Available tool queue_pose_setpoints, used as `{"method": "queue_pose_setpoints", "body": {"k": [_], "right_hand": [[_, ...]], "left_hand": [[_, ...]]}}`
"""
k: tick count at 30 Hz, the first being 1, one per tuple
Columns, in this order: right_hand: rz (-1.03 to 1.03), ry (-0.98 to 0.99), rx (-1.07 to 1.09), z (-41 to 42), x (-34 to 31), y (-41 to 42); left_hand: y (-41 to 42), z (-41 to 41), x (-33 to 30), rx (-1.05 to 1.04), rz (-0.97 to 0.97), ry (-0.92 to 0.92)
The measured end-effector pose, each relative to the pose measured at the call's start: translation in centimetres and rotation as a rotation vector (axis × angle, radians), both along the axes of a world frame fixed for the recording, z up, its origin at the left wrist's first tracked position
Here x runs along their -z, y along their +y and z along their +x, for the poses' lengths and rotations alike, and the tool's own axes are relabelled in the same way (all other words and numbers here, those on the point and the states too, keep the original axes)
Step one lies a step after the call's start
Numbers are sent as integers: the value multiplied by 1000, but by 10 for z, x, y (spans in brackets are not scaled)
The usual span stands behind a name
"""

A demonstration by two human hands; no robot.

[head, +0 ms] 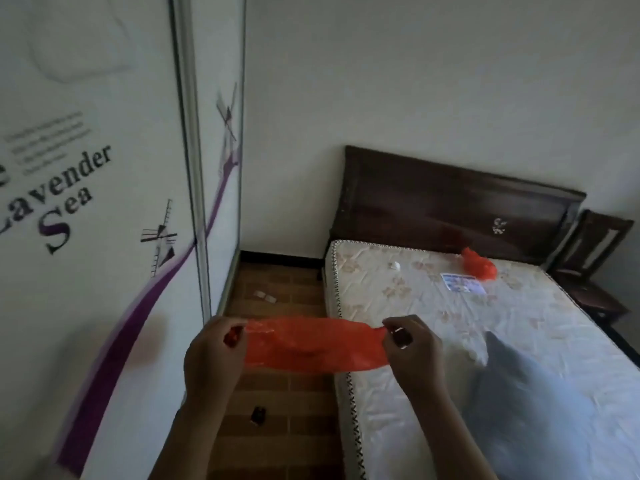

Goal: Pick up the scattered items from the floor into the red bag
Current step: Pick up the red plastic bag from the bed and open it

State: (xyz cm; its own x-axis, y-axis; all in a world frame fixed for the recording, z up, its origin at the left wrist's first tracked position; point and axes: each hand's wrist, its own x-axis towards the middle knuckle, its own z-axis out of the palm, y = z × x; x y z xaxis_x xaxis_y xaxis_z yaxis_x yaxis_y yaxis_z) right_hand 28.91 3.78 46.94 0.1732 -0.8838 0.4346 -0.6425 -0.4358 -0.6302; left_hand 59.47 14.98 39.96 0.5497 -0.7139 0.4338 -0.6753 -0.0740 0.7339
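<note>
Head-camera view of a bedroom: a wardrobe door (97, 202) printed with windmills and the words "Lavender Sea" fills the left of the frame, and a bare mattress (450, 323) with a dark wooden headboard (450, 202) takes the right. A dark chair (595, 265) stands at the far right edge. Between wardrobe and bed runs a strip of brown tiled floor (287, 445).

At lower centre a person stretches the red bag (311, 344) flat between both hands, above the floor strip and the mattress edge. The left hand (214, 351) pinches its left end, the right hand (412, 344) its right end, fingers curled round the plastic. A second bunch of red plastic (479, 263) lies on the mattress near the headboard.

On the floor, a small dark item (258, 415) rests below the bag, and two pale items (265, 296) lie farther up beside the wardrobe.

Judged from this, the bag is being readied and nothing looks collected yet. Next, its mouth needs opening, then one hand must reach down for the nearest item.
</note>
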Motion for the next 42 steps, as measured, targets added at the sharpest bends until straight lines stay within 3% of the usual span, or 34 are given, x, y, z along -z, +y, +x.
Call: {"method": "queue_pose_setpoints", "body": {"k": [12,19,28,36,42], "right_hand": [[163,-29,-385,84,30,-63],[358,-100,-638,132,74,-43],[438,-106,-971,187,83,42],[386,-85,-1121,213,62,143],[321,5,-1192,219,66,256]], "left_hand": [[50,4,-3,-400,146,30],[124,-26,-1,-670,267,33],[234,-66,-12,-978,393,135],[337,-81,-21,-1107,262,197],[457,-98,-4,-1188,204,199]]}}
